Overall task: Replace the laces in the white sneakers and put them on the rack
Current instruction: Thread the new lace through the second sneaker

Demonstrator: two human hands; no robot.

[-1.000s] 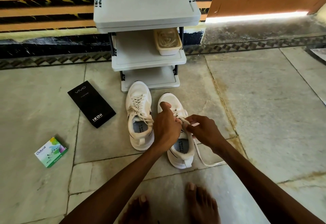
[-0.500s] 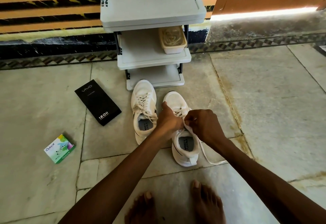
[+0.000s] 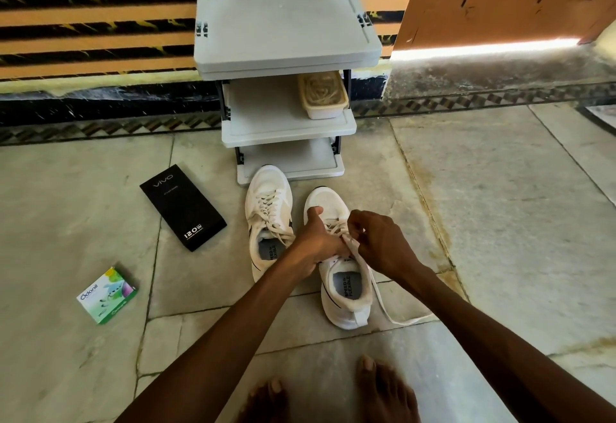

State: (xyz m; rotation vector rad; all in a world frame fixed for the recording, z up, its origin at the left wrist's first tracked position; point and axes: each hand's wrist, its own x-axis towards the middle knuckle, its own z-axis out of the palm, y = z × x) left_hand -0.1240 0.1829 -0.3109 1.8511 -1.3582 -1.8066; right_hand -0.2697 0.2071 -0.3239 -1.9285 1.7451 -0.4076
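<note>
Together, left hand (image 3: 316,239) grips the smooth white sneaker (image 3: 333,199); right hand (image 3: 380,242) pinches its flat lace (image 3: 353,249).

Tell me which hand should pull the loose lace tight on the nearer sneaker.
Right. The right hand pinches the lace, whose loose end trails on the floor on that side; the left hand holds the nearer sneaker down.

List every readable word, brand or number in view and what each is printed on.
"vivo", "120W": black box.
"Odonil": green and white box.
"SPEED", "FLEXIBLE": insole of the nearer sneaker.
Same, partly hidden: insole of the other sneaker.
Fine print on both boxes: too small to read.
</note>
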